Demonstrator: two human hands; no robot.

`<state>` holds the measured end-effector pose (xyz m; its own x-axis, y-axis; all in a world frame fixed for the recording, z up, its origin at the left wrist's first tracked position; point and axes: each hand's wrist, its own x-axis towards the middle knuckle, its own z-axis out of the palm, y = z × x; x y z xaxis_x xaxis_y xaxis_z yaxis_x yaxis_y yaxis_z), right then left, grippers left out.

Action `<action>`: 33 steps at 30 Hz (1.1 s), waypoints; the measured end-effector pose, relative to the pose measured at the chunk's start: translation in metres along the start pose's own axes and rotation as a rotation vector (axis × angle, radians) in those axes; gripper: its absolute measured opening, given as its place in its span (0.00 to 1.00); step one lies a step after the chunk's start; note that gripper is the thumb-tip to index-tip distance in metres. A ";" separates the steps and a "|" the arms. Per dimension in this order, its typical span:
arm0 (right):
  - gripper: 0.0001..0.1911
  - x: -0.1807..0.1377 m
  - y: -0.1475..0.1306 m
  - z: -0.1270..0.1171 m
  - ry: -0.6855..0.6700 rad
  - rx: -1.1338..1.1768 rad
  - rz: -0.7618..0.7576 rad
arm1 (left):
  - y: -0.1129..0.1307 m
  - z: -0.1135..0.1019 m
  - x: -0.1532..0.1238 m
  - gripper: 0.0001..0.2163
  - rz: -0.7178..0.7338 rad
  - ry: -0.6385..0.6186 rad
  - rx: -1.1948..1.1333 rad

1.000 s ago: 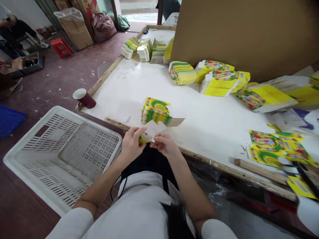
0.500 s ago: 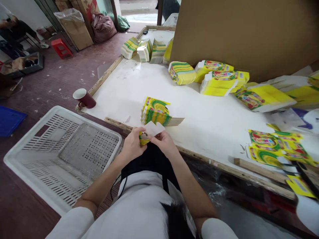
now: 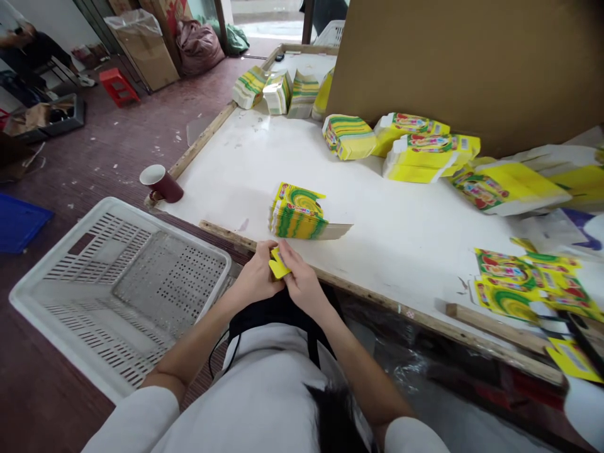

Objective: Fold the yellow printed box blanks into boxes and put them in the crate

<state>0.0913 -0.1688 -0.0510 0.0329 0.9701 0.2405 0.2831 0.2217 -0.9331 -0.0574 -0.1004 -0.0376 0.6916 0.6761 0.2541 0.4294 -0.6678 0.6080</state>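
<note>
Both my hands are closed round a small yellow carton (image 3: 278, 265), held over my lap at the table's near edge. My left hand (image 3: 258, 275) grips it from the left, and my right hand (image 3: 302, 280) has its fingers against the right side and top. Much of the carton is hidden by the fingers. Just beyond, on the white table (image 3: 226, 170), lies a stack of flat, printed yellow-green cartons (image 3: 299, 214), with grey-white flaps sticking out to the right.
A maroon mug (image 3: 163, 184) stands at the table's left corner. The white plastic crate (image 3: 155, 283) sits on my left. More carton stacks (image 3: 349, 137) line the back, before a large brown board (image 3: 462, 69). Printed sheets (image 3: 509, 277) and a wooden strip (image 3: 495, 327) lie right.
The carton's white flaps, which stood up between my hands, are folded down, and its yellow outside now shows. My right hand has moved left, closer to my left hand.
</note>
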 end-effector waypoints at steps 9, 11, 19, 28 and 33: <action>0.27 0.003 0.003 -0.017 -0.058 -0.111 -0.058 | 0.000 -0.037 -0.008 0.27 -0.145 0.065 -0.055; 0.21 0.004 -0.001 -0.023 -0.088 -0.120 -0.085 | -0.002 -0.044 -0.007 0.28 -0.143 0.052 -0.082; 0.17 0.015 -0.008 -0.030 -0.006 -0.021 -0.071 | -0.001 -0.048 -0.003 0.30 -0.115 0.144 -0.182; 0.15 0.012 -0.012 0.013 0.205 0.067 -0.043 | 0.023 -0.006 0.008 0.24 -0.511 0.805 -1.385; 0.14 0.013 -0.017 0.012 0.040 0.007 -0.136 | 0.030 -0.006 0.028 0.21 -0.612 0.983 -1.657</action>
<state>0.0757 -0.1591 -0.0351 0.0330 0.9265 0.3748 0.2804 0.3513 -0.8933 -0.0288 -0.0993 -0.0079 -0.0444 0.9470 -0.3183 -0.8000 0.1571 0.5791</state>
